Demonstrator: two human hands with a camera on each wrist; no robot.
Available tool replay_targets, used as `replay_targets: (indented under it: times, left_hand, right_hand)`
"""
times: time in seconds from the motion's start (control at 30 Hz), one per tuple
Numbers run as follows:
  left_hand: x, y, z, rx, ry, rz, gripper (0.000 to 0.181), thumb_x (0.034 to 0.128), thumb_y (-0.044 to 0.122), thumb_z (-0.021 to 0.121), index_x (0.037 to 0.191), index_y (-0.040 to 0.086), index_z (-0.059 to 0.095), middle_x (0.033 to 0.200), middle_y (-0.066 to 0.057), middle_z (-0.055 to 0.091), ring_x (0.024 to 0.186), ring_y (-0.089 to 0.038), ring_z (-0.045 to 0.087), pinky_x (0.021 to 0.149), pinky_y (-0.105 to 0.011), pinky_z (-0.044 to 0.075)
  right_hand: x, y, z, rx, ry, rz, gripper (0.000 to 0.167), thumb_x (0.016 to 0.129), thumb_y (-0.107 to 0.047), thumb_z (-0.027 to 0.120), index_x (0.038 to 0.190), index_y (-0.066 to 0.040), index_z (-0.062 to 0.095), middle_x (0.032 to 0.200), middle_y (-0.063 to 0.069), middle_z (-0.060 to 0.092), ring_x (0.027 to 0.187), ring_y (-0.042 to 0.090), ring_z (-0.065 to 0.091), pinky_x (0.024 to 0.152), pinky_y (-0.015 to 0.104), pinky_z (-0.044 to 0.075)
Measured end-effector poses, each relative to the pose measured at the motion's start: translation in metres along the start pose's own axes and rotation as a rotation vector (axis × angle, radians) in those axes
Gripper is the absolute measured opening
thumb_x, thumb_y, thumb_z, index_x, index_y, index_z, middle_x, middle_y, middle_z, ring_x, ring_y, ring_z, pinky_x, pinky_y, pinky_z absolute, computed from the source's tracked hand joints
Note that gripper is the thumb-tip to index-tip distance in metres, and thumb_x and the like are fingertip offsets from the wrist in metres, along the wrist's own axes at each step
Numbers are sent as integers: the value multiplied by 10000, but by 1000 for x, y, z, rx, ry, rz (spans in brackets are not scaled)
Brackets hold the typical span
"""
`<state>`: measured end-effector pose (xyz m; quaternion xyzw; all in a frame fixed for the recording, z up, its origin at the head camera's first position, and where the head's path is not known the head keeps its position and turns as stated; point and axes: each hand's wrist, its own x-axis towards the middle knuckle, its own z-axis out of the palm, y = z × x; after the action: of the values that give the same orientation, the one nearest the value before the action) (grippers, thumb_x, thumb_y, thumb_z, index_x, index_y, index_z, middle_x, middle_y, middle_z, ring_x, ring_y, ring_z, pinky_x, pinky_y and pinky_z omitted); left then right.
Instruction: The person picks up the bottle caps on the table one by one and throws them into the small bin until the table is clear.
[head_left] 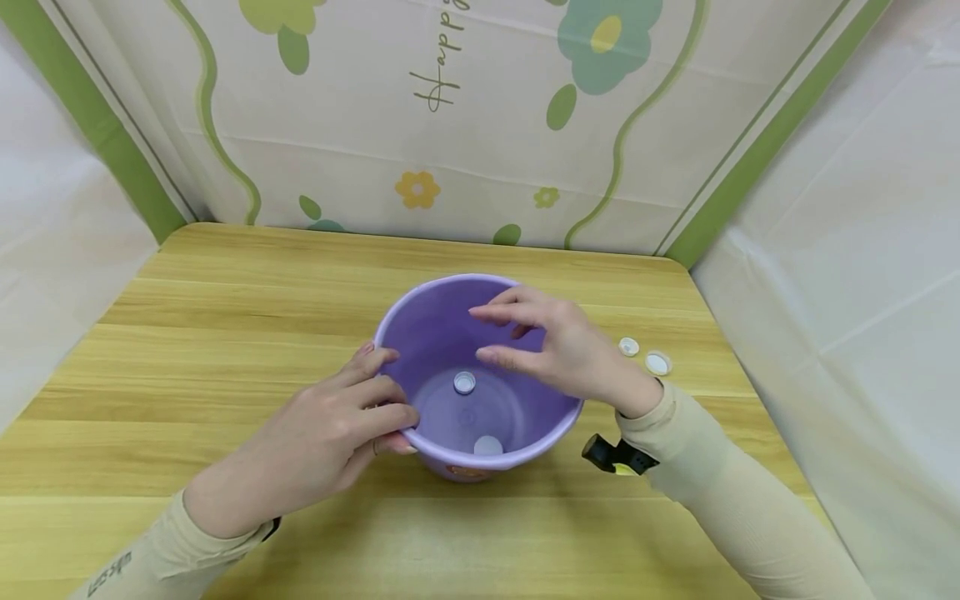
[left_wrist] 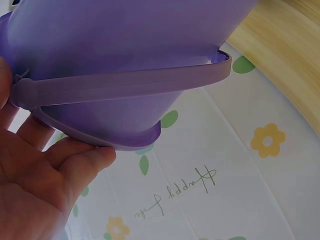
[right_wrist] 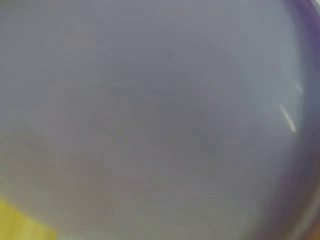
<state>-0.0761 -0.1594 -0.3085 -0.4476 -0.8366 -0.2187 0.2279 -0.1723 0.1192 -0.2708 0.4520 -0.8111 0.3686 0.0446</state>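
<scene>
A purple bucket (head_left: 420, 317) stands on the wooden table, its handle (left_wrist: 125, 87) hanging outside in the left wrist view. My left hand (head_left: 322, 425) grips its left rim, with fingers hooked over the edge. Above the bucket's opening is my right hand (head_left: 558, 346), thumb and fingers apart and nothing between them. Inside the bucket, a small white cap (head_left: 464, 382) lies on the bottom, and a flat white disc (head_left: 487, 446) shows near the front wall. The right wrist view is filled by the bucket's blurred purple wall (right_wrist: 150, 120).
Two small round white caps, a smaller one (head_left: 628, 347) and a larger one (head_left: 658, 363), lie on the table (head_left: 225, 333) right of the bucket. A printed white curtain (head_left: 337, 108) hangs behind the table, with white sheets at both sides.
</scene>
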Motion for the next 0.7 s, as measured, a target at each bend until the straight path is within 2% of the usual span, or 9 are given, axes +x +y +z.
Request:
replay_targets:
  times: [0.13,0.23,0.4,0.53,0.7]
  left_hand:
    - [0,0,1,-2,10,6,404,1042,427,412,951,136,676,913,10,616,1191,-381,564,1098,-593,362]
    - [0,0,1,-1,19,12,402,1042,422,418,942,130,676,907,5,616,1178,-383,566,1091,-598,369]
    - [1,0,1,2,12,8,415,1045,424,410,943,130,684,911,7,622,1184,-368,559,1104,-584,361]
    - [1,0,1,2,9,12,416,1046,422,411,945,128,688,915,11,626,1185,-361,553,1110,-572,362]
    - [1,0,2,4,12,6,414,1044,427,414,947,130,687,917,12,624,1189,-364,554,1114,-573,354]
  right_hand:
    - [-4,2,-18,17,89,19,355,859,-33,776,1204,-22,697,1125,78,673,896,137,658,770,277,594]
    - [-9,6,-33,-8,157,26,336,860,21,754,1190,5,695,1129,101,677,896,142,664,757,255,598]
    - [-24,14,-54,-86,249,63,319,862,44,739,1175,-12,711,1129,50,686,894,113,656,763,207,580]
    - [-40,23,-64,-114,285,121,310,869,40,733,1170,-35,721,1100,34,696,886,72,648,756,172,562]
    - [-58,43,-68,-147,273,211,285,896,-3,720,1179,-33,715,1104,59,697,899,27,639,751,134,546]
